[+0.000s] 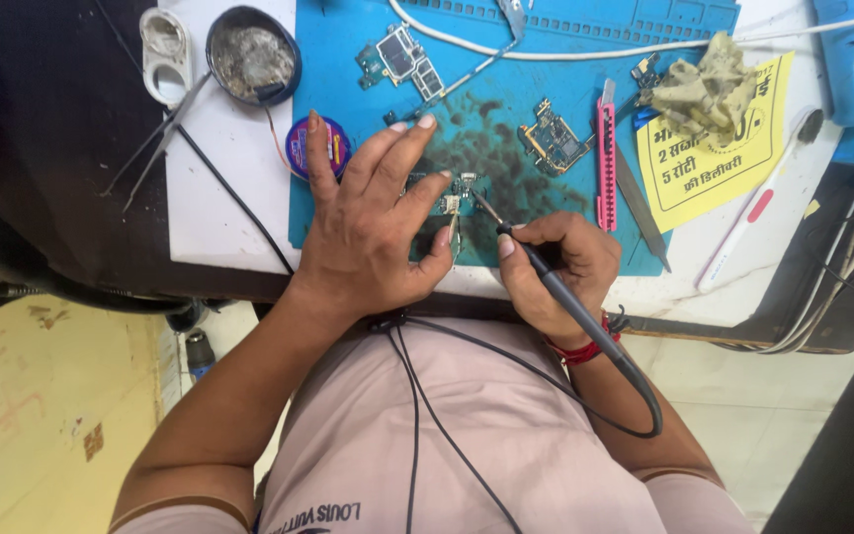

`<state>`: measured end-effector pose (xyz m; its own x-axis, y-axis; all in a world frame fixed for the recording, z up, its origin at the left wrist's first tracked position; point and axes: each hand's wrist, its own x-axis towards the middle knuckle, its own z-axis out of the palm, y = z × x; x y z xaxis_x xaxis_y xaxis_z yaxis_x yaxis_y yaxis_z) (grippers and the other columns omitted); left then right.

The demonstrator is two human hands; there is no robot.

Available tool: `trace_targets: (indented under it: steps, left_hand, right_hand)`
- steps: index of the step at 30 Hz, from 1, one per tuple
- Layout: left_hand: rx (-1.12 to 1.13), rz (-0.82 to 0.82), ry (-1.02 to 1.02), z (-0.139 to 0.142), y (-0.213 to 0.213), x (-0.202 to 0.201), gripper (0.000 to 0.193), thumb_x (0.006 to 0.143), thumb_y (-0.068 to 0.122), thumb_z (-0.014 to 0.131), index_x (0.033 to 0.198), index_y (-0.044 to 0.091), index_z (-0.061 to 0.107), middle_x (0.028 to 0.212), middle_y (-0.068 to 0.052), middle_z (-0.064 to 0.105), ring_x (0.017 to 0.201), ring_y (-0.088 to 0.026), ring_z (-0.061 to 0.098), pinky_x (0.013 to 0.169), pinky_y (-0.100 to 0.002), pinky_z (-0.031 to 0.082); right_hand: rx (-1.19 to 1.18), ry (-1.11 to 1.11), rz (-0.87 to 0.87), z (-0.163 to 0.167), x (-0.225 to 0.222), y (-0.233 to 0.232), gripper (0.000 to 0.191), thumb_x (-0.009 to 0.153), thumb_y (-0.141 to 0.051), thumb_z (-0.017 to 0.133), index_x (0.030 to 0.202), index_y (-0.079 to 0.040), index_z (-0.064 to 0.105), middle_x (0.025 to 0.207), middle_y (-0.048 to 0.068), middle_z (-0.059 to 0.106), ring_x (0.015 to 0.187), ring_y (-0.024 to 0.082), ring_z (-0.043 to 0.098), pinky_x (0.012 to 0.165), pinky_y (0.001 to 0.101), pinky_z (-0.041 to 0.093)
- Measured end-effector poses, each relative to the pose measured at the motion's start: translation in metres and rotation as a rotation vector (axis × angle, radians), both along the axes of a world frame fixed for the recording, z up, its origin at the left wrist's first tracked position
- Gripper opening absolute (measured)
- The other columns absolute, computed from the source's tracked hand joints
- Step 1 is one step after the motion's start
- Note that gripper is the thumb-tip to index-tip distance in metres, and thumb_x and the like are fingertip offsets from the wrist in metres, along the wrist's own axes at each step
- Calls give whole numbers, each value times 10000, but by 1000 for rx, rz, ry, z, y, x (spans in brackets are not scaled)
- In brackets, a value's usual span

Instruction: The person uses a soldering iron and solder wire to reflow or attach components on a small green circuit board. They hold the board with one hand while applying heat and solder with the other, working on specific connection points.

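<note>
Head view, looking down onto a blue work mat [348,213] on a white table. Left hand [373,232] spread flat, fingers extended, fingertips pressing a small circuit board [452,193] against the dark-stained middle of the mat. Right hand [555,272] closed in a pen grip around a grey soldering iron [546,272], its tip touching the board's right edge. Black cord trailing from the iron across a pink shirt. Two more circuit boards further up the mat, well apart. Pink tool [606,158] just right of the stain. Round tin [252,54] and tweezers [155,138] upper left; yellow leaflet [719,163] and crumpled cloth [709,84] upper right.
</note>
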<state>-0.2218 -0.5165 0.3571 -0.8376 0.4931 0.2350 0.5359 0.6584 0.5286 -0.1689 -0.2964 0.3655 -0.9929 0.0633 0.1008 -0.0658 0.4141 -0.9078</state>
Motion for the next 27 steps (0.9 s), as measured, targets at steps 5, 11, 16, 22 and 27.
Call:
trace_targets:
  steps: [5, 11, 16, 22, 27]
  left_hand:
    - [-5, 2, -9, 0, 0, 0, 412, 912, 376, 701, 1195, 81, 747, 1564, -135, 480, 1433, -276, 433, 1248, -691, 30]
    - [-4, 1, -11, -2, 0, 1, 419, 913, 383, 699, 1202, 84, 749, 1567, -133, 477, 1435, -272, 433, 1249, -687, 24]
    - [-4, 2, -8, -3, 0, 1, 421, 909, 384, 699, 1199, 84, 751, 1564, -131, 478, 1433, -273, 433, 1250, -686, 21]
    - [-7, 3, -10, -3, 1, 1, 416, 905, 381, 698, 1192, 84, 756, 1556, -130, 482, 1429, -267, 437, 1247, -693, 19]
    - [0, 3, -8, -3, 0, 1, 411, 907, 378, 698, 1189, 85, 757, 1555, -131, 483, 1429, -269, 437, 1247, -694, 21]
  right_hand:
    - [17, 0, 14, 2, 0, 0, 122, 886, 23, 746, 899, 6, 626, 723, 43, 631, 580, 65, 541, 542, 227, 377]
    - [22, 4, 25, 1, 0, 1, 128, 884, 22, 747, 896, 5, 621, 717, 45, 629, 579, 67, 547, 539, 228, 382]
    - [-3, 0, 21, 1, 0, 0, 120, 894, 23, 740, 908, 5, 622, 733, 48, 644, 592, 67, 565, 546, 226, 396]
    - [17, 9, 24, 0, 1, 2, 115, 892, 20, 740, 902, 8, 626, 727, 46, 637, 591, 69, 559, 549, 229, 391]
    - [-1, -8, 20, 0, 2, 2, 117, 889, 10, 740, 895, 6, 624, 715, 39, 630, 586, 66, 558, 542, 227, 389]
